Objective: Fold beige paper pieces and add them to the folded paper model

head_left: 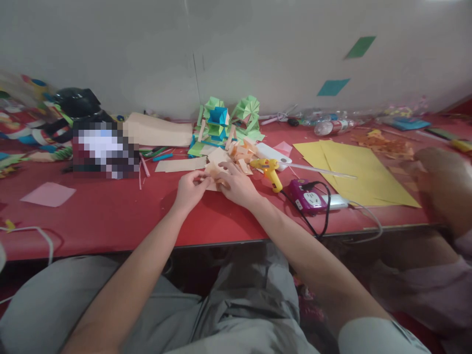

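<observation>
I am pinching a piece of cream paper between the thumb and fingers of my left hand, low over the near middle of the red surface. My right hand is bending its fingers over the same paper from the right; I cannot tell whether it is gripping or only pressing. I am probably working from both sides so the small piece is not slipping or turning.

The peach folded pieces are sitting just beyond my right hand, likely for easy reach. The yellow glue gun is lying just right of it, handle toward me, perhaps for a quick grab. The gun is holding a clear glue stick, which is jutting rightward from its back. Nearer, a purple socket block is holding a black plug. At the far right, a clear bottle is lying on its side; its contents are not showing.
</observation>
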Tool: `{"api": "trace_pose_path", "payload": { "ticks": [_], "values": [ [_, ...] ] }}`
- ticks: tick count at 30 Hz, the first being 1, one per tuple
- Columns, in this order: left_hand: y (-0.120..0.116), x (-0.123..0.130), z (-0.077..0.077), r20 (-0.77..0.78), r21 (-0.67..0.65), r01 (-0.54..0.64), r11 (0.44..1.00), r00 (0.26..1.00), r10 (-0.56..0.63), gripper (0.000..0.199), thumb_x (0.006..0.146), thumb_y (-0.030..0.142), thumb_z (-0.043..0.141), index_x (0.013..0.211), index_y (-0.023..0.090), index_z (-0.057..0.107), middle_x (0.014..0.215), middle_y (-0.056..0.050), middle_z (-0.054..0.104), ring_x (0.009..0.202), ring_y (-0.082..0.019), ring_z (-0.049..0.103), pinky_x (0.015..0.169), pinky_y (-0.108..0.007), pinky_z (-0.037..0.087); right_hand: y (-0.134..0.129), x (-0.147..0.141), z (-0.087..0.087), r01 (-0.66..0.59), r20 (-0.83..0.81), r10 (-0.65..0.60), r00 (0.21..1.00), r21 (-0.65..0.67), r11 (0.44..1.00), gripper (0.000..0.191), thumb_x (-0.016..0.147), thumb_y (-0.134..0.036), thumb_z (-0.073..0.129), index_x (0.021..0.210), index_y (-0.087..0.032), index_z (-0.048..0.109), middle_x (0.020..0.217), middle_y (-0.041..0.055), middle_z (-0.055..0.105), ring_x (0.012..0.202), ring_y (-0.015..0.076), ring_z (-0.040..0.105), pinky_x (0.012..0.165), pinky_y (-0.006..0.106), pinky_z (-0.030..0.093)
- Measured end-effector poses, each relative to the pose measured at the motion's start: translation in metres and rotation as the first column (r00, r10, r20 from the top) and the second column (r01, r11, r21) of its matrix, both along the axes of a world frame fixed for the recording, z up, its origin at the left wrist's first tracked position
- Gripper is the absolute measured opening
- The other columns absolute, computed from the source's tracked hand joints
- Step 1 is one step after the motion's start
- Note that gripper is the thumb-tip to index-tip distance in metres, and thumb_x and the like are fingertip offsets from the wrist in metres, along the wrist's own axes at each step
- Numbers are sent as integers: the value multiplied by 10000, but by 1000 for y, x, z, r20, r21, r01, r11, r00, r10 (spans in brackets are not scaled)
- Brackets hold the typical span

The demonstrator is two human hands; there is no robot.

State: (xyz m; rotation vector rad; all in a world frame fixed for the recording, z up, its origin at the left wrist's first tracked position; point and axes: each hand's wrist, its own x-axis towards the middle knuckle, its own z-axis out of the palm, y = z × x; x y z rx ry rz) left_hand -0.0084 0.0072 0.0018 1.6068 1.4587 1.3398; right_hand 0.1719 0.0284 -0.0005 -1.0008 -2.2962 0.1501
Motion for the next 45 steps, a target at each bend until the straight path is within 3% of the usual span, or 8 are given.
{"api": "trace_pose_path", "payload": {
  "ticks": [5,10,14,19,27,33,39,45],
  "values": [
    [1,0,0,46,56,15,998,999,-18,225,750,238,652,967,179,657,1053,-96,724,958,-215,695,753,-289,565,1,1,2,-48,-19,48,999,10,999,252,901,-155,524,1052,-224,713,1286,133,547,1165,285,511,999,460,471],
    [3,0,-1,163,-46,25,999,987,-17,421,738,191,618,1158,170,630,1007,-103,735,829,-197,708,686,-286,564,1,1,1,-79,-75,79,994,6,997,266,944,-199,481,1065,-202,718,1266,147,554,1158,280,517,996,445,465],
    [2,-1,0,297,-171,60,984,955,-7,399,739,299,681,1104,138,682,925,-106,749,733,-189,697,662,-299,566,1,1,0,-99,-93,101,991,29,995,251,929,-198,510,1069,-218,717,1299,138,535,1188,276,506,1001,435,464],
    [0,-1,2,306,-192,51,980,952,10,463,686,400,765,1061,136,705,967,-127,754,774,-214,708,638,-291,560,-1,-1,2,-104,-74,108,991,58,993,263,937,-239,530,1113,-253,725,1321,131,523,1190,275,513,1002,452,470],
    [1,-1,2,345,-161,68,985,939,-8,476,676,351,779,1098,156,678,947,-104,752,784,-211,716,706,-325,593,1,-2,0,-66,-17,66,998,13,998,417,893,-59,448,1150,-234,726,1415,137,507,1282,288,502,1050,480,466],
    [0,2,6,352,-192,27,981,935,43,387,716,297,714,1076,156,688,909,-87,744,795,-210,722,752,-357,607,0,-2,-1,-95,-74,94,993,-8,995,351,926,-127,465,1146,-220,722,1426,148,509,1276,276,530,1048,462,470],
    [-1,3,10,412,-249,27,968,908,80,334,746,240,645,1061,160,721,836,-59,733,734,-183,708,751,-356,609,2,-3,-2,-136,-134,134,982,-6,991,283,973,-227,469,1075,-197,731,1314,162,550,1194,260,566,996,418,487],
    [-7,7,17,443,-275,68,959,894,64,376,718,219,686,1080,120,710,887,-86,747,802,-205,724,829,-379,590,5,-3,-1,-130,-278,130,952,19,991,176,960,-259,529,944,-172,682,1009,115,592,965,227,582,876,375,514]
  ]
}}
